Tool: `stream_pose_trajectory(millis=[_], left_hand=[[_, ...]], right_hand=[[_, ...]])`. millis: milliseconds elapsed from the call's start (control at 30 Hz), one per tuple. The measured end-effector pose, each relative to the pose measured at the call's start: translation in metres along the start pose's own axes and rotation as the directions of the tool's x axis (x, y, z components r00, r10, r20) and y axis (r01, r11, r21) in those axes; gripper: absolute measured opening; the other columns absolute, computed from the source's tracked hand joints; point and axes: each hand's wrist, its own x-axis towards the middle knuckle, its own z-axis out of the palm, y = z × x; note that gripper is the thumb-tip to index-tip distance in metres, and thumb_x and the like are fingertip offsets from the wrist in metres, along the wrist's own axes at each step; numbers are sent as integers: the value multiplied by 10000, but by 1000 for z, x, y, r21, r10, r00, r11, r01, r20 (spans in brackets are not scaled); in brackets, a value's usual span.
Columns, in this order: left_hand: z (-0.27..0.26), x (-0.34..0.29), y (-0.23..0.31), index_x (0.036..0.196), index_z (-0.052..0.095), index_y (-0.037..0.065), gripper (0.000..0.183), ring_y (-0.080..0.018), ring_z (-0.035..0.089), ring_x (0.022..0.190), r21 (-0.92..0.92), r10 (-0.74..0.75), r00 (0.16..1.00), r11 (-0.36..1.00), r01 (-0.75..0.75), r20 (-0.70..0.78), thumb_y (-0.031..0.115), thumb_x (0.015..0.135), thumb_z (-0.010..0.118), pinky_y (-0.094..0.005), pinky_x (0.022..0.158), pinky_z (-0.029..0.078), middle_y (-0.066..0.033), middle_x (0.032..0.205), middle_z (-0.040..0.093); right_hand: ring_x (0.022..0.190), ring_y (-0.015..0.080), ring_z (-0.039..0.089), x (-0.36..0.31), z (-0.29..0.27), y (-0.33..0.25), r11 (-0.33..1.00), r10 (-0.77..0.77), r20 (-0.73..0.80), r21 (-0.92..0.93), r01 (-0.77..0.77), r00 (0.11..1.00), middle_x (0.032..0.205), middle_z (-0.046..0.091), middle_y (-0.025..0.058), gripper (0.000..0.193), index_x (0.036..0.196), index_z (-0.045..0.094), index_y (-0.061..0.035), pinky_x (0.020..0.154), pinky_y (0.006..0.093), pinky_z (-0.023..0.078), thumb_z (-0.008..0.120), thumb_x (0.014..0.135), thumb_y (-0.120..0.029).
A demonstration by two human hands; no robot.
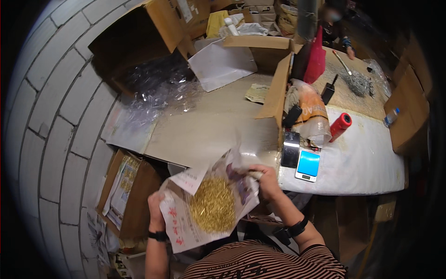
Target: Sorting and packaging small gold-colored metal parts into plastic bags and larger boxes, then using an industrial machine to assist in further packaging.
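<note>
A sheet of printed newspaper (179,228) hangs between my two hands in front of my body, sagging in the middle. In its hollow lies a heap of small, thin gold-coloured metal pieces (213,204), too fine to name exactly. My left hand (156,209) is closed on the sheet's left edge. My right hand (267,180) grips the sheet's upper right side, where the paper is crumpled and slightly blurred. The sheet is near the table's front edge.
Beyond the paper is a table (204,125) with clear plastic bags (158,83) and an open carton (278,88). A blue-topped scale (308,163) and red bottle (340,126) stand right. A box (132,197) sits lower left. Another person's hand (350,52) is near a grey metal pile (360,84).
</note>
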Motion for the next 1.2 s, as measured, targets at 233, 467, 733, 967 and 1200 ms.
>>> stream_pose_trajectory(millis=[233, 467, 733, 967, 1200], left_hand=[[6, 150, 19, 814, 607, -55, 259, -160, 612, 604, -250, -58, 971, 961, 118, 234, 177, 822, 492, -267, 571, 491, -107, 738, 635], [-5, 314, -123, 1114, 515, -93, 368, -271, 596, 986, -352, -489, 774, 698, 624, 402, 203, 911, 435, -383, 852, 486, -185, 1083, 597], [-42, 335, -127, 1176, 496, -80, 363, -232, 616, 949, 117, -707, 570, 664, 738, 418, 184, 930, 454, -344, 829, 502, -148, 1095, 604], [-32, 310, -150, 1078, 572, -72, 275, -170, 630, 864, 153, -646, 669, 751, 642, 367, -3, 811, 586, -290, 757, 515, -109, 997, 644], [-27, 311, -159, 1021, 601, -69, 229, -154, 617, 811, 234, -595, 743, 804, 547, 306, 14, 807, 591, -275, 728, 491, -99, 931, 650]], right_hand=[[825, 109, 581, 47, 4, -29, 965, -261, -193, -62, 254, 946, 923, 639, 39, 255, 1035, 633, 26, 752, 227, 445, 528, 803, 18], [835, 208, 590, 103, -77, 71, 900, -85, -706, -357, -249, 703, 935, 638, 105, 238, 998, 613, 54, 773, 298, 453, 513, 784, 18], [913, 356, 601, 151, 77, 8, 424, -483, -258, -905, -34, 837, 1004, 603, 200, 409, 1136, 511, 34, 802, 380, 474, 567, 731, 33], [918, 269, 590, 238, 24, 94, 664, -136, -699, -590, -459, 702, 1006, 601, 204, 700, 1225, 450, 83, 779, 323, 458, 686, 771, -394], [900, 267, 584, 255, 61, 103, 798, 76, -538, -472, -374, 840, 977, 603, 197, 726, 1139, 529, 105, 796, 336, 452, 731, 709, -444]])
